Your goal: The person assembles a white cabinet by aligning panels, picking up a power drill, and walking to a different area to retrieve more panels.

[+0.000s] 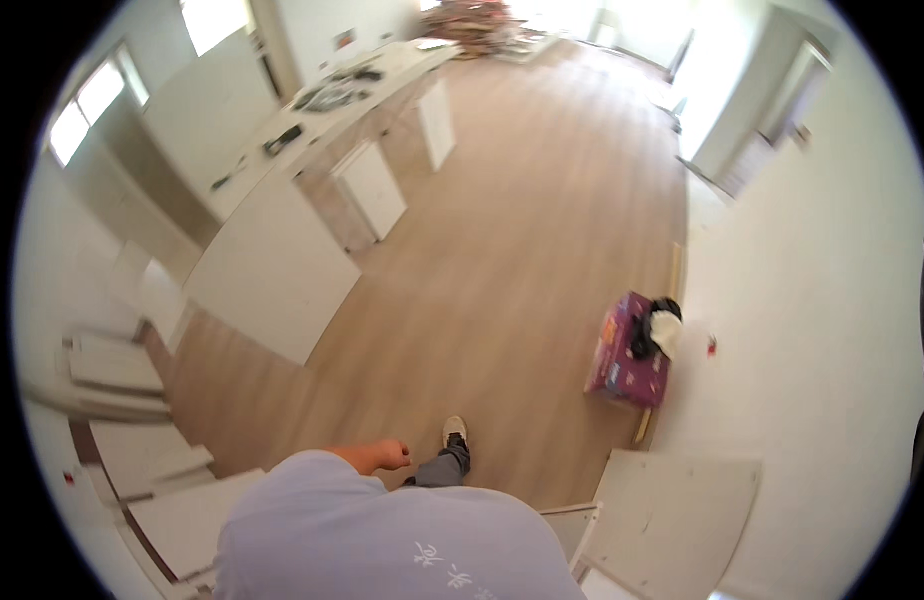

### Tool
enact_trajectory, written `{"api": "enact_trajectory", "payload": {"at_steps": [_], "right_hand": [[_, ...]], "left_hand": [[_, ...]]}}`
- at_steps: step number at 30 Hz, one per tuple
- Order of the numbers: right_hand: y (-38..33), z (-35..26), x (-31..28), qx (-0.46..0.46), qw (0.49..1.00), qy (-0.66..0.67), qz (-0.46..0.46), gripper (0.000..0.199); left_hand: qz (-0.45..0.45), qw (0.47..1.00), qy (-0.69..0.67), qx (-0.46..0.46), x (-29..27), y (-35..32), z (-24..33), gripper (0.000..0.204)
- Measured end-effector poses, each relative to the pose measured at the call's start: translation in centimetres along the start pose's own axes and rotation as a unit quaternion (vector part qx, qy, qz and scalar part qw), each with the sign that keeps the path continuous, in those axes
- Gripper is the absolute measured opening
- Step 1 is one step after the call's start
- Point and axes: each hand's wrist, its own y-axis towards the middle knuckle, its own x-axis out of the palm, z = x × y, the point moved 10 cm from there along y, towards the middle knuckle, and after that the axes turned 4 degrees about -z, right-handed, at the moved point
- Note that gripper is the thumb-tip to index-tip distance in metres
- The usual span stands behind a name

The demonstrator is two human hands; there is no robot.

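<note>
My left hand (389, 455) hangs in front of my lavender shirt (382, 540), just above the wood floor (522, 250). Its fingers are curled into a loose fist and I see nothing in it. Right beside it are my grey trouser leg and a white shoe (454, 431) stepping forward. My right hand is out of view.
A long white counter (282, 250) with tools on top runs along the left, with white cabinet doors (374, 190) leaning on it. White panels lie at lower left (142, 455) and lower right (677, 510). A purple box (622, 360) holding black and white items stands by the right wall.
</note>
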Motion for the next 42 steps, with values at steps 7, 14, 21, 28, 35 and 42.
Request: {"api": "enact_trajectory", "payload": {"at_steps": [7, 14, 21, 28, 35, 42], "right_hand": [[5.7, -17.9, -10.7, -0.210, 0.966, -0.153, -0.007, 0.039], [-0.8, -48.0, -32.6, -0.278, 0.934, -0.223, 0.001, 0.031], [-11.5, -59.9, -56.8, -0.422, 0.898, 0.086, 0.094, 0.037], [-11.5, -63.7, -78.7, -0.577, 0.756, 0.207, 0.228, 0.083], [7.5, -75.0, -86.1, -0.588, 0.762, 0.240, 0.129, 0.082], [23.6, -90.0, -81.5, -0.534, 0.798, 0.272, -0.063, 0.055]], "left_hand": [[0.126, 0.961, -0.225, -0.101, -6.7, 0.6, -9.6, 0.049], [0.169, 0.904, -0.390, -0.047, -13.1, 6.5, -4.4, 0.050], [0.161, 0.840, -0.516, 0.048, -31.8, 12.5, 9.6, 0.069], [0.185, 0.551, -0.776, 0.246, -54.6, 18.4, 20.4, 0.089], [0.313, 0.510, -0.774, 0.206, -61.4, 13.3, 16.9, 0.077], [0.439, 0.510, -0.735, 0.080, -61.8, 11.3, 8.3, 0.076]]}}
